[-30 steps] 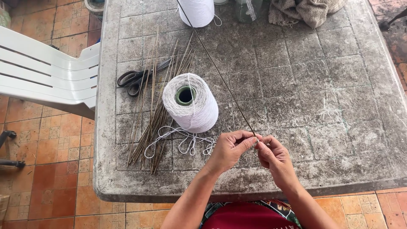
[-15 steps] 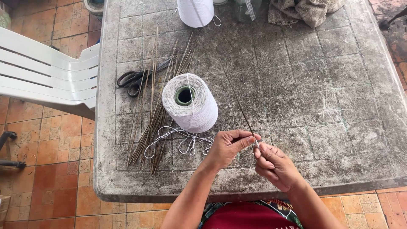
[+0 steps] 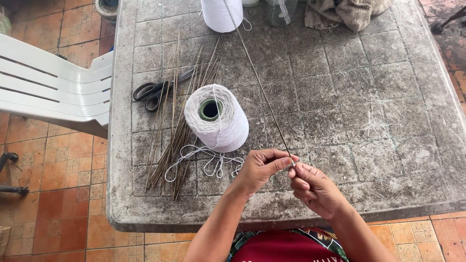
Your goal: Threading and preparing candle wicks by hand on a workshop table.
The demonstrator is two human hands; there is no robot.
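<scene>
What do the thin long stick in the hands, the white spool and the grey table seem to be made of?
Thin brown stick: looks like dry plant fibre, perhaps a palm-leaf rib, being matte, slender and tapering. White spool of thread: seemingly cotton or synthetic yarn, wound strands, matte. Grey table: probably moulded plastic with a tile pattern, weathered and grimy.

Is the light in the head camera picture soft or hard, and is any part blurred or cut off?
Head view: soft, even daylight, only faint shadows under the left hand and right hand; no glare on the weathered grey table; the thin brown stick and the white cone of thread are sharp; a second white thread cone is cropped at the top edge.
</scene>
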